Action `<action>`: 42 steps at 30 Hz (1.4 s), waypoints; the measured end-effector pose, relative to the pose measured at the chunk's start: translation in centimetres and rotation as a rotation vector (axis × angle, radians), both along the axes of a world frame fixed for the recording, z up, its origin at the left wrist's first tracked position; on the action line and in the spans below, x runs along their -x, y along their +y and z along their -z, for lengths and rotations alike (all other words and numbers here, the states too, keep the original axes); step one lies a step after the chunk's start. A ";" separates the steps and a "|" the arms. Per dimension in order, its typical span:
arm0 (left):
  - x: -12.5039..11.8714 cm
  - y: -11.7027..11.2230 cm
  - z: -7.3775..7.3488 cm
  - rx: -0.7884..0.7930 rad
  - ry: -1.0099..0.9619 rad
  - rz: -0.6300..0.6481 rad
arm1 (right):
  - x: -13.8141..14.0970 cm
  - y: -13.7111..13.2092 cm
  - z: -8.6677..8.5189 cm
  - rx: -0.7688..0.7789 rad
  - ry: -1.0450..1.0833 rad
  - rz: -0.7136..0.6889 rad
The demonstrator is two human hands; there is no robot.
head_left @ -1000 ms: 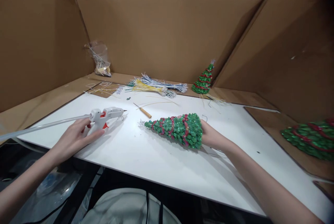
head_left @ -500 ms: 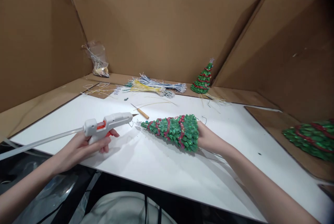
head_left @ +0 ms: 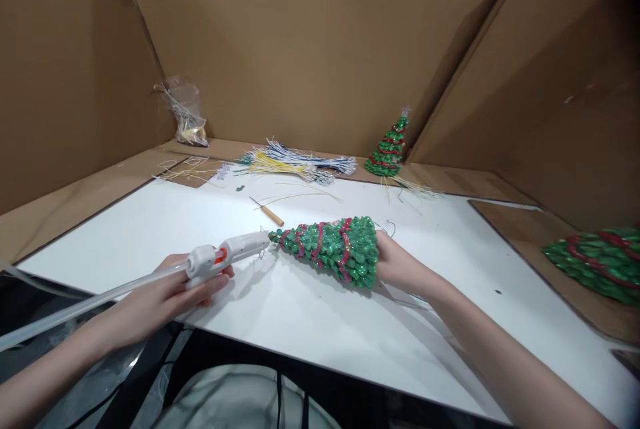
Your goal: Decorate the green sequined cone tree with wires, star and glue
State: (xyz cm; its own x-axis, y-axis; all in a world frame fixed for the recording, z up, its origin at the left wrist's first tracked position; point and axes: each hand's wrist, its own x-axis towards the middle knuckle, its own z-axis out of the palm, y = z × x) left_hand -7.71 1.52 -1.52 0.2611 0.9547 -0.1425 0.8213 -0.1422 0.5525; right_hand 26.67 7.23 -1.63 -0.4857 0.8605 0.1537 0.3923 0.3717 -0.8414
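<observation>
A white hot glue gun (head_left: pixel 227 257) with a clear glue stick (head_left: pixel 100 299) in its back is gripped by my left hand (head_left: pixel 183 292). Its nozzle end is at the tip of a glittery green Christmas tree ornament (head_left: pixel 330 250) with red garland, and hides much of the tip's star. My right hand (head_left: pixel 390 259) holds this tree on its side from the base, the fingers reaching inside and out of sight. Just beyond the tree's tip, a wooden-handled awl (head_left: pixel 270 214) lies on the white table (head_left: pixel 300 329).
Bundles of yellow wires (head_left: pixel 280 166) and white-blue wires (head_left: pixel 320 159) lie at the back. A second tree (head_left: pixel 387 148) stands at back right; another tree (head_left: pixel 600 262) lies at the right edge. A plastic bag (head_left: pixel 187 112) sits back left. Cardboard walls (head_left: pixel 300 62) surround the table.
My left hand has moved the glue gun right, bringing its nozzle from just left of the tree's star to the tip itself. The tree and my right hand stay almost in place.
</observation>
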 end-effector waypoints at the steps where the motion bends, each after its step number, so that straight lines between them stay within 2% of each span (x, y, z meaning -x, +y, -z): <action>1: -0.1 0.0 -0.1 -0.003 -0.003 -0.001 | 0.0 0.0 0.0 -0.001 -0.003 -0.002; 9: -1.5 -0.5 -1.1 -0.070 0.004 -0.041 | -0.1 0.1 0.2 -0.036 -0.011 0.000; 17: -3.3 -0.7 -2.9 -0.136 -0.047 0.037 | 0.2 0.0 0.4 -0.041 -0.004 0.006; 42: -2.8 -0.6 -2.4 -0.175 0.011 0.075 | 0.3 -0.1 0.4 -0.043 0.022 -0.014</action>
